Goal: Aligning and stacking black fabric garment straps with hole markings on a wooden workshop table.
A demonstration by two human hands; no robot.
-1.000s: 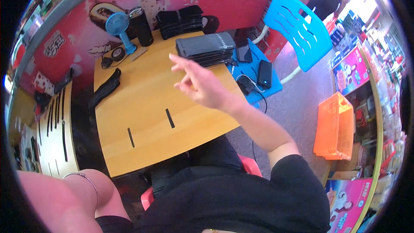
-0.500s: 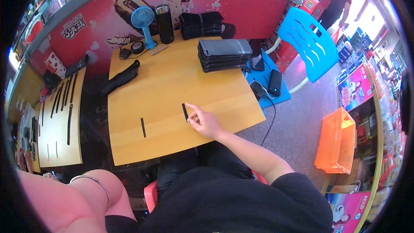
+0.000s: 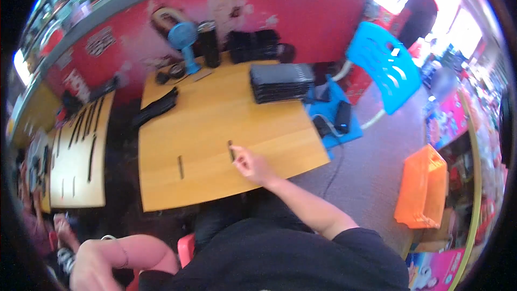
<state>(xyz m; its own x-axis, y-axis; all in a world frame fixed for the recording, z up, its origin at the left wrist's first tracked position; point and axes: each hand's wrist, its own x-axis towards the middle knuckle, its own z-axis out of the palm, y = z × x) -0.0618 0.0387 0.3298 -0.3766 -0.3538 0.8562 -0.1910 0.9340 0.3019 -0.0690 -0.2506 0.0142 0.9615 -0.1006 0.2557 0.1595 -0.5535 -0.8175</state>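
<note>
On the wooden table, my right hand point(image 3: 253, 167) is over the near edge, its index finger stretched toward a short black strip point(image 3: 231, 150). The fingertips are right beside the strip or touching it; blur hides which. A second black strip point(image 3: 181, 167) lies flat to the left, roughly parallel. My left hand point(image 3: 92, 267) hangs at the lower left, off the table, with a bangle at its wrist. Its fingers are smeared and partly cut off.
Toward the back of the table point(image 3: 215, 113) are a stack of grey-and-black packs point(image 3: 281, 82), a black bundle point(image 3: 157, 106), a blue fan point(image 3: 183, 37) and a black bottle point(image 3: 208, 46). A blue chair point(image 3: 383, 64) and orange basket point(image 3: 421, 186) stand right; another table point(image 3: 81, 156) holds black strips.
My left hand has dropped from close to the camera, down at the lower left. My right hand stays by the same strip. The whole view has shifted slightly downward and blurred.
</note>
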